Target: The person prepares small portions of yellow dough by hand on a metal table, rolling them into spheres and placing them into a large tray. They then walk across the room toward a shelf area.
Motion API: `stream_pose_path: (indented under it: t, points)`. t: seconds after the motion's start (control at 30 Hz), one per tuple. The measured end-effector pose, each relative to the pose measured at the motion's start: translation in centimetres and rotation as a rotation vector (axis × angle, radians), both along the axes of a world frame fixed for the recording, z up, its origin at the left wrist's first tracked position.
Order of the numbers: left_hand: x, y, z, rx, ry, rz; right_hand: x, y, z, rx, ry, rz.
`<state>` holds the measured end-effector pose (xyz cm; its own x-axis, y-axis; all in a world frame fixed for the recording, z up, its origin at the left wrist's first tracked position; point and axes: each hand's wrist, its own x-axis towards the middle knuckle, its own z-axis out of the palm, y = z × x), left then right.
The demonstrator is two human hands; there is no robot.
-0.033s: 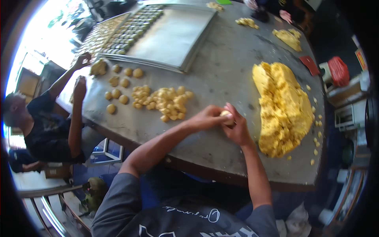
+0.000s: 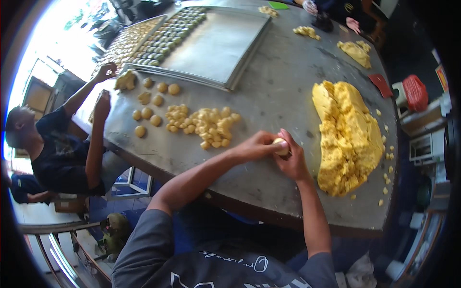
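Just right of the frame's centre, the left hand [image 2: 257, 145] and right hand [image 2: 294, 162] meet over the grey metal table [image 2: 269, 96], fingers curled together around a small yellow dough ball [image 2: 281, 145]. Right of them lies a big dough mound [image 2: 346, 137]; left, a pile of dough pieces [image 2: 204, 124].

Dark grey short-sleeved cotton T-shirt [image 2: 225, 261], white script lettering across chest; bare forearms, no gloves, rings or watch.
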<state>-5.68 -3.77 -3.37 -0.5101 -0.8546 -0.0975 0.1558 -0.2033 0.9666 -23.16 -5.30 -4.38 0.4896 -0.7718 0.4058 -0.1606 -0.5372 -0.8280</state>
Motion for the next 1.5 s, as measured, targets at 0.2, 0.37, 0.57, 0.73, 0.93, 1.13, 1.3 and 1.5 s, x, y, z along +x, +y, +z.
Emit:
stream_pose_path:
  t: [0.2,0.37,0.57,0.73,0.93,1.13,1.3,1.5]
  points:
    - [1.0,0.9,1.4,0.022,-0.008,-0.005,1.3,0.7,0.3,0.029,-0.011,0.002]
    - [0.8,0.7,1.3,-0.045,0.013,-0.027,0.8,0.5,0.1,0.001,-0.016,-0.022]
    - [0.4,0.6,1.7,0.025,0.046,-0.005,0.5,0.4,0.3,-0.096,0.033,-0.118]
    - [1.0,0.7,1.9,0.020,0.018,-0.065,1.0,0.6,1.0,-0.326,0.116,-0.137]
    - [0.6,0.9,2.3,0.036,0.025,-0.053,0.1,0.2,-0.6,-0.108,0.126,-0.095]
    - [0.9,0.6,1.8,0.045,0.021,-0.074,0.5,0.4,0.4,-0.254,0.204,-0.094]
    - [0.7,0.8,2.0,0.046,0.077,-0.060,0.3,0.3,0.5,-0.268,0.244,-0.032]
    - [1.1,0.8,2.1,0.061,0.015,-0.094,0.2,0.4,-0.3,-0.331,0.214,-0.101]
